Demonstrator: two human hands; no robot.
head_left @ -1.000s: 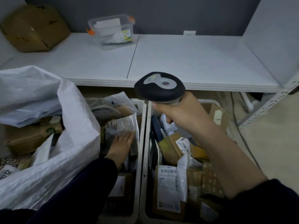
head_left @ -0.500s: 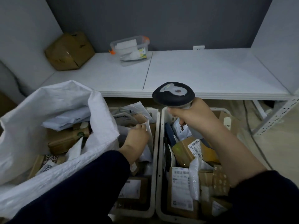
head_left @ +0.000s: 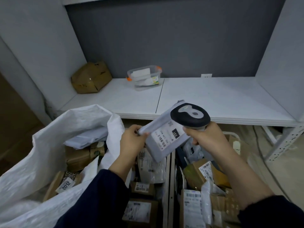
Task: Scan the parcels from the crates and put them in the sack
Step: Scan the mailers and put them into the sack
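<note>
**boxrat:** ok so what can go sideways here? The left grip point(head_left: 133, 140) is only pinching the grey mailer point(head_left: 162, 142) by its upper edge, fingers curled over the fold. The bag hangs tilted between the two grips, above the crates point(head_left: 168, 178). It's not in the sack point(head_left: 92, 116) yet, that's off to the left of the left grip.

**tapegun:** I'd say the pinch is the weak spot. It's a soft bag held by one edge, so it could sag or slide out and land back among the unscanned ones. The right grip point(head_left: 209, 137) is wrapped round the scanner point(head_left: 190, 116) handle, and the head sits right over the mailer's far corner. That close and off to one side of the label, my guess is a missed read. Or it grabs a barcode off one of the boxes point(head_left: 202, 171) under the right grip.

**boxrat:** anything readable?

**tapegun:** "231" in white on a black block, plus a line starting "231 239", and the rest is too small. Just below the left grip a parcel point(head_left: 148, 162) shows what looks like "5403". In the sack, a tag point(head_left: 66, 185) says "2012". No brand I can make out.
</note>
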